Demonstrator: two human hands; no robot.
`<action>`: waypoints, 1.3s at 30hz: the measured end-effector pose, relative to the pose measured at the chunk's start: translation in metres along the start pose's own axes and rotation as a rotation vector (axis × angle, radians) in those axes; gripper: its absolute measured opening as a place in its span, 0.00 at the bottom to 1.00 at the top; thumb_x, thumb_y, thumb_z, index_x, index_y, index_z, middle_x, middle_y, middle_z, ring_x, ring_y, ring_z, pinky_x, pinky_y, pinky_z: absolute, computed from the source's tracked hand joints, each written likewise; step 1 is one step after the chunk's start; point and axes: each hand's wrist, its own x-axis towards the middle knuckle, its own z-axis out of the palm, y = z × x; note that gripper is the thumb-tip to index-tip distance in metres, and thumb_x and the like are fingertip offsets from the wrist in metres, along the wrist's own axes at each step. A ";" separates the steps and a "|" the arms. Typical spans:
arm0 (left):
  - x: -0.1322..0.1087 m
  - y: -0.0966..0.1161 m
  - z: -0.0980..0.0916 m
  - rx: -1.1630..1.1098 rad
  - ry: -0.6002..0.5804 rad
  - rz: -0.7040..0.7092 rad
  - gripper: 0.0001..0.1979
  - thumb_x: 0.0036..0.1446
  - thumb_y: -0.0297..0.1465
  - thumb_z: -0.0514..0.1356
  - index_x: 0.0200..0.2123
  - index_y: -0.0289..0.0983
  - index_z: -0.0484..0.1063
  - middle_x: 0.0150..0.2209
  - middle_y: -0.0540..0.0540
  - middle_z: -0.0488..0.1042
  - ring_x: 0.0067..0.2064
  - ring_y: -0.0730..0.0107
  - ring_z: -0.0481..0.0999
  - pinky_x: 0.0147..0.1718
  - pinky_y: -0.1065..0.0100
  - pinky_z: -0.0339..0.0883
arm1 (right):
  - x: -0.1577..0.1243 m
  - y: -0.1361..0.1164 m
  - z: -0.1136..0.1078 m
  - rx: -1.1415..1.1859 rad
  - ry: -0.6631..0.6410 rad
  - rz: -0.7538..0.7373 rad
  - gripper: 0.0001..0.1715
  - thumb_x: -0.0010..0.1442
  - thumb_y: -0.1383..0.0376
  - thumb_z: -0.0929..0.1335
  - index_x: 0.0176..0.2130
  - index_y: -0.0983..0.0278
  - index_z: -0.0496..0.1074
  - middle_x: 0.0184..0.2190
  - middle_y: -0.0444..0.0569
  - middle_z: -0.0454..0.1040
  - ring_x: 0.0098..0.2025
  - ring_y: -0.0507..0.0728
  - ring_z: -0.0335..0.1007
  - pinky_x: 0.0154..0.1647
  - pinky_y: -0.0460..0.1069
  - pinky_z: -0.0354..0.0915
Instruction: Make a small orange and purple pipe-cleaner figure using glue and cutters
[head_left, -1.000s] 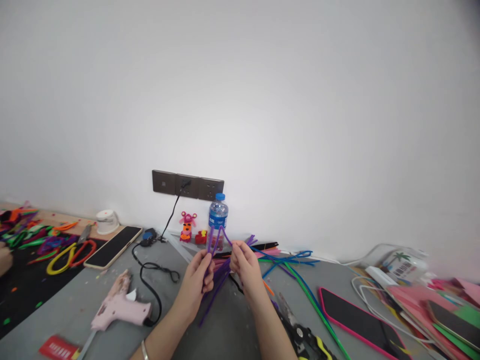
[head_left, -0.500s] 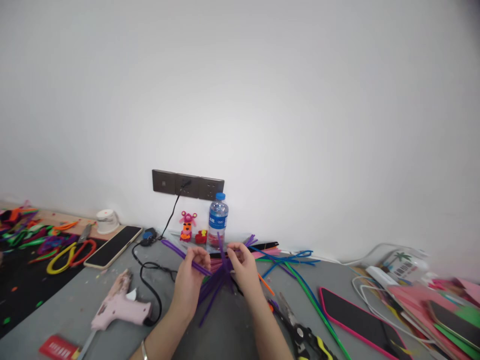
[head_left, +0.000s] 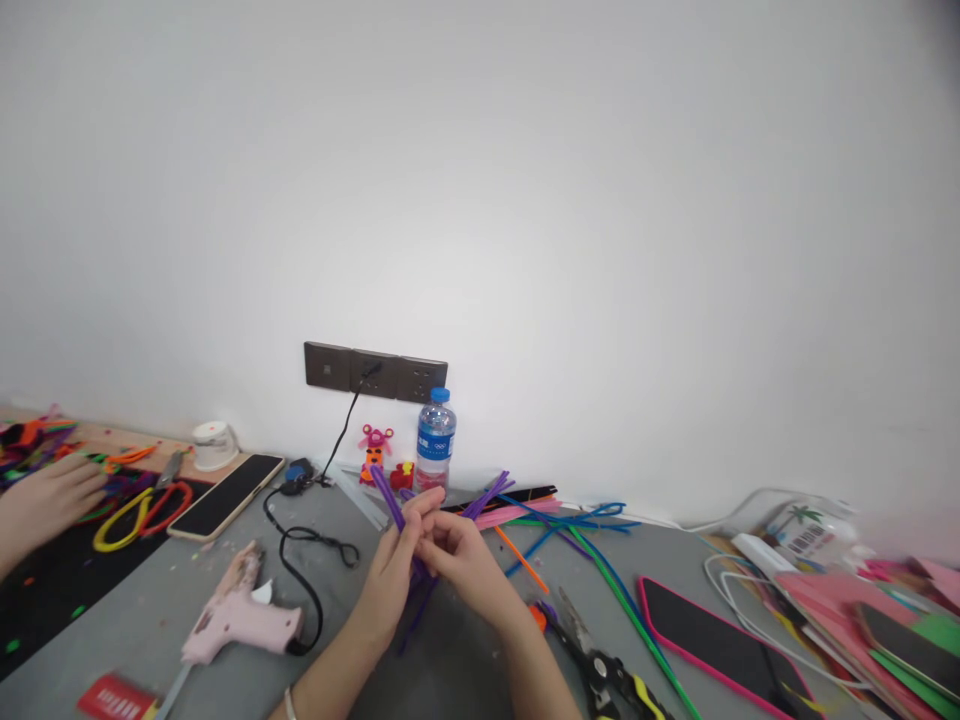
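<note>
My left hand (head_left: pixel 391 560) is closed around a bundle of purple pipe cleaners (head_left: pixel 384 492), whose upper ends stick out to the upper left. Pressed against it, my right hand (head_left: pixel 456 552) pinches at the same bundle, its fingertips meeting the left fingers. Some purple stems hang below the hands toward the grey table. Just behind the hands stands a water bottle (head_left: pixel 436 440) with a blue cap. More pipe cleaners, in blue (head_left: pixel 600 515), green (head_left: pixel 634 615), pink and black, lie to the right. Exactly where the fingers grip is hidden.
A pink glue gun (head_left: pixel 244 615) with a black cord lies at left, near a phone (head_left: pixel 227 494) and scissors (head_left: pixel 146 518). Pliers (head_left: pixel 604 665) and a pink-edged tablet (head_left: pixel 724 645) lie at right. Another person's hand (head_left: pixel 56 500) rests over scraps at far left.
My hands have come together, and the purple bundle has tilted more upright. Its spread lower stems are now mostly covered. Another person's hand has appeared at the far left.
</note>
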 end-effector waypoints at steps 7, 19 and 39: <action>0.004 -0.004 0.000 0.035 0.012 -0.065 0.16 0.49 0.41 0.67 0.38 0.37 0.75 0.33 0.47 0.76 0.34 0.68 0.75 0.30 0.70 0.72 | 0.007 0.012 -0.020 0.053 0.284 -0.062 0.20 0.54 0.50 0.70 0.28 0.61 0.63 0.13 0.33 0.58 0.14 0.46 0.48 0.15 0.42 0.46; 0.001 0.006 0.008 -0.101 -0.018 -0.240 0.17 0.42 0.40 0.71 0.29 0.35 0.73 0.25 0.52 0.67 0.27 0.76 0.66 0.19 0.77 0.67 | 0.008 0.014 -0.023 0.056 0.289 -0.073 0.20 0.53 0.51 0.71 0.27 0.63 0.64 0.15 0.35 0.60 0.17 0.46 0.51 0.17 0.43 0.49; 0.002 0.006 0.003 -0.088 -0.061 -0.396 0.17 0.42 0.40 0.71 0.29 0.34 0.75 0.32 0.43 0.80 0.29 0.68 0.81 0.21 0.78 0.68 | 0.006 0.012 -0.024 0.022 0.300 -0.100 0.17 0.54 0.54 0.71 0.27 0.63 0.65 0.20 0.38 0.61 0.20 0.48 0.54 0.20 0.43 0.53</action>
